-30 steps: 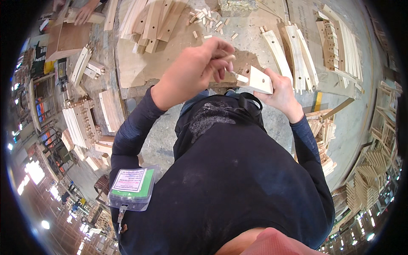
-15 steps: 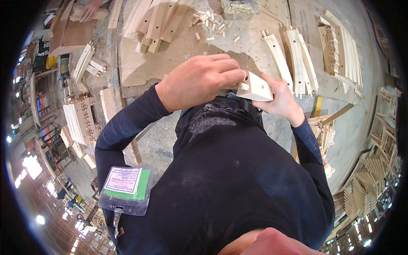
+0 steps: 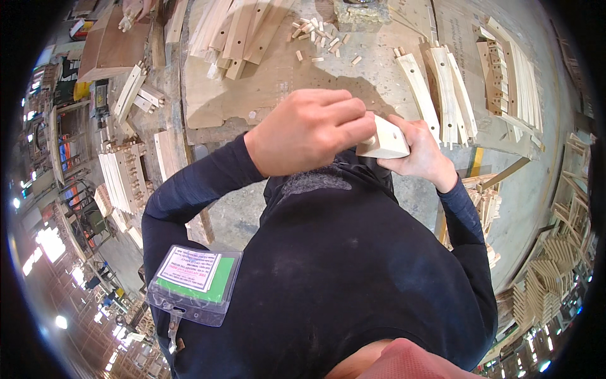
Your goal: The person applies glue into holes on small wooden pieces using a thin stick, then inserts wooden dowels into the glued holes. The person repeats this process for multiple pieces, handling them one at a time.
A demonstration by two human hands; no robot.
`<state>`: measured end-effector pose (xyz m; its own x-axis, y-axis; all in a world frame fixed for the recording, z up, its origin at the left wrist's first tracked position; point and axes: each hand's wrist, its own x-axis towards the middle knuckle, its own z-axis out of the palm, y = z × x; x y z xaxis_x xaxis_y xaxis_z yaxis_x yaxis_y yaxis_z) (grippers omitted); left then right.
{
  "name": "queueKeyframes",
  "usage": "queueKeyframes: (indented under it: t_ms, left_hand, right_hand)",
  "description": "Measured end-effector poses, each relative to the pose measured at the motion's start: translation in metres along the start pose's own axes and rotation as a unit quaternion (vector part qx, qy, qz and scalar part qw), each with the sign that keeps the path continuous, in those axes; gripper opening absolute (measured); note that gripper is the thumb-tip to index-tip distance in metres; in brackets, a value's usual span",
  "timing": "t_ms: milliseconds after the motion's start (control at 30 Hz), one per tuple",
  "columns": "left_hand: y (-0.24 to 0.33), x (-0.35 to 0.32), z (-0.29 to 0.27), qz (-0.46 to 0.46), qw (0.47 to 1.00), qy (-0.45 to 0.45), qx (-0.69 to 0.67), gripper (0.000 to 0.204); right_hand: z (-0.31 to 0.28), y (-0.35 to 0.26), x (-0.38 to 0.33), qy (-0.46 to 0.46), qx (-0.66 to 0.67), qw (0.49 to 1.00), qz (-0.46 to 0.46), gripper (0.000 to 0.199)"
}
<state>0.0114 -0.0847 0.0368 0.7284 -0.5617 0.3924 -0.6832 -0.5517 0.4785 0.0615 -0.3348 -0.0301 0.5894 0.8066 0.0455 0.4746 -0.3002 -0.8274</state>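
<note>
My right hand point(image 3: 420, 148) is wrapped round a pale wooden bar point(image 3: 388, 142), seen end-on, with a round hole in its upper face. Bent and pinched together, the fingers of my left hand point(image 3: 315, 129) press at the left end of this bar. They close on a small wooden dowel there, mostly covered by the fingertips. Beyond my hands, a scatter of loose dowels point(image 3: 319, 38) lies on the cardboard-covered bench point(image 3: 265, 88).
Drilled wooden strips point(image 3: 237, 38) are piled at the far left of the bench. Curved bars with dowelled ends point(image 3: 448, 95) lie to the right, beside a stacked row point(image 3: 514, 82). More dowelled pieces point(image 3: 123, 177) sit at left. Another person's hand point(image 3: 136, 9) is above a brown box point(image 3: 107, 47).
My left hand has shifted slightly right and its fingers now cover the bar's end, where a protruding dowel showed before. The bar stays in my right hand.
</note>
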Motion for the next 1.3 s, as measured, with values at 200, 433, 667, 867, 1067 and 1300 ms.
queueKeyframes:
  t_ms: [200, 433, 667, 867, 1067, 1300]
  left_hand:
    - [-0.001, -0.005, 0.001, -0.031, 0.999, -0.022, 0.02, 0.031]
    - [-0.024, -0.01, 0.01, -0.079, 0.99, -0.006, -0.115, 0.031]
    - [-0.18, -0.052, 0.096, -0.358, 0.93, 0.052, -0.066, 0.027]
    - [-0.234, -0.032, 0.163, -0.399, 0.9, 0.051, 0.166, 0.02]
    - [-0.248, -0.035, 0.175, -0.289, 0.913, 0.137, 0.254, 0.021]
    - [-0.097, 0.024, 0.109, -0.233, 0.938, 0.166, -0.195, 0.017]
  right_hand:
    - [0.0, -0.002, 0.002, -0.038, 0.01, 0.999, 0.037, 0.038]
    - [-0.004, 0.002, 0.003, -0.042, 0.016, 0.997, 0.058, 0.038]
    - [-0.052, 0.06, -0.016, 0.309, 0.17, 0.92, 0.169, 0.024]
    - [-0.076, 0.103, -0.019, 0.58, 0.556, 0.583, 0.12, 0.029]
    - [-0.056, 0.124, -0.016, 0.601, 0.68, 0.384, 0.17, 0.033]
    - [-0.043, 0.119, -0.017, 0.542, 0.754, 0.328, 0.172, 0.034]
